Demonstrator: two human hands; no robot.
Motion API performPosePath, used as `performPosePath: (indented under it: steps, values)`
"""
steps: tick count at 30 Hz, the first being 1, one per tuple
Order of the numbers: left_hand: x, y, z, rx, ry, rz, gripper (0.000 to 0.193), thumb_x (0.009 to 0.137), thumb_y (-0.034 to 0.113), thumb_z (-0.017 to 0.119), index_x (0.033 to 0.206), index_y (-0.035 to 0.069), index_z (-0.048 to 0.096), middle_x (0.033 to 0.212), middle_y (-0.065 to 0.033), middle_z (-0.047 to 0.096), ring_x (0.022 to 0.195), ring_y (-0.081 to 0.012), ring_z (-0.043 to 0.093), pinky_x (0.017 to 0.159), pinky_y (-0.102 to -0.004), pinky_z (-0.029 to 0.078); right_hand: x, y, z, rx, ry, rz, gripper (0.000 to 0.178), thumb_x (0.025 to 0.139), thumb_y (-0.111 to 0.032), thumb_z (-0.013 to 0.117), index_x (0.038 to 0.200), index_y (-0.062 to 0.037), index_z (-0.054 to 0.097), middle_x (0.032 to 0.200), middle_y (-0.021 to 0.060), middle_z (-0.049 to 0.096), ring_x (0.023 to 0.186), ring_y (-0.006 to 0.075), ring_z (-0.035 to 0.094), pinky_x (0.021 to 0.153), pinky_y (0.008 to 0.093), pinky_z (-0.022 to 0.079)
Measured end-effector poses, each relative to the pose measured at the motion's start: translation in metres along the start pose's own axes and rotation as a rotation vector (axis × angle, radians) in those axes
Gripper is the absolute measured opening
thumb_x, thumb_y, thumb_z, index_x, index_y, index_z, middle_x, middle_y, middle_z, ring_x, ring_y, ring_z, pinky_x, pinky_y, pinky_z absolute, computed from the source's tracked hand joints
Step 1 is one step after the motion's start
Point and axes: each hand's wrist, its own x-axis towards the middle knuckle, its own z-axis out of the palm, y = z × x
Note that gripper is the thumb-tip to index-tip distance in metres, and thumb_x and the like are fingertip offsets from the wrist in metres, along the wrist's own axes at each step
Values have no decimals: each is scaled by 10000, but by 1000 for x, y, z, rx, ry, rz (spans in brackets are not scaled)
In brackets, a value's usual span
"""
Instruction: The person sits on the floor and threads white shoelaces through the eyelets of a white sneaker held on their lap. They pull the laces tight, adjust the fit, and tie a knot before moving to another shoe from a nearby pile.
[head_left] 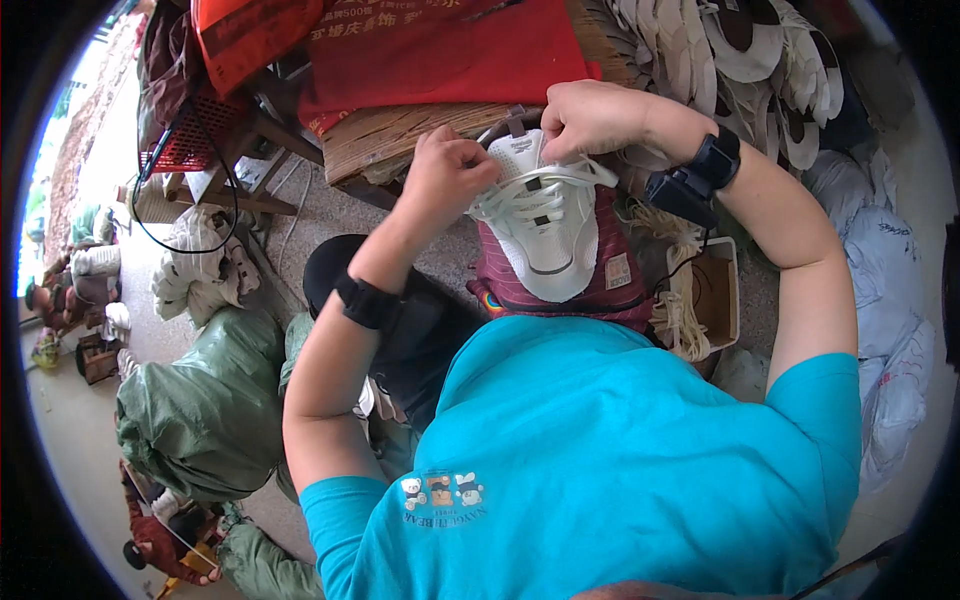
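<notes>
A white sneaker upper (545, 235) lies with its toe toward me and its tongue (518, 150) pointing away. It rests on maroon striped cloth (625, 285) in front of my body. A white shoelace (540, 180) crosses the upper in several rows, with a loose loop at the right. My left hand (450, 168) is closed at the upper's left edge, pinching the lace near the top rows. Beside the tongue's right edge, my right hand (592, 120) is closed with thumb and finger pressed together on the lace; its fingertips are partly hidden.
A wooden bench (400, 140) with red cloth (450, 60) stands just beyond my hands. Pale shoe pieces (745, 50) pile up at the far right. Beside me, a box (720, 290) holds bundled laces (680, 310). Left are a green sack (205, 405) and a person (165, 540).
</notes>
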Motion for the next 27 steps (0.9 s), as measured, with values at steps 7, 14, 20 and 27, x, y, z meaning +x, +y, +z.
performPosePath:
  steps: [7, 14, 20, 27]
  values:
    - [-7, 46, -5, -771, 204, -49, 215, 977, 201, 629, 874, 28, 706, 762, 23, 506, 769, -87, 458, 700, -228, 378, 13, 2, 20, 923, 237, 3, 224, 892, -253, 707, 862, -33, 728, 810, 22, 684, 725, 107, 600, 648, 296, 490]
    - [-75, -45, 37, -869, 250, -681, 272, 983, 305, 626, 887, 55, 668, 696, 52, 505, 578, -44, 397, 539, -203, 313, 16, 12, 48, 1005, 509, -74, 264, 1002, -314, 606, 939, -75, 697, 898, -44, 641, 812, 34, 544, 692, 203, 405]
    - [-72, -123, 82, 301, -42, -154, 273, 863, 95, 596, 1130, 56, 632, 1190, -181, 629, 995, -354, 662, 812, -456, 558, 15, 9, 56, 1240, 497, -105, 227, 1046, -233, 539, 1008, -54, 673, 943, -44, 639, 858, 24, 548, 778, 195, 430]
    - [-26, -131, 111, 470, -461, -190, 332, 869, 76, 583, 1194, 100, 645, 1225, -170, 650, 1084, -336, 667, 900, -460, 552, 13, 14, 61, 1187, 524, -134, 165, 1039, -202, 568, 1034, -64, 660, 972, -34, 652, 908, 30, 581, 843, 201, 457]
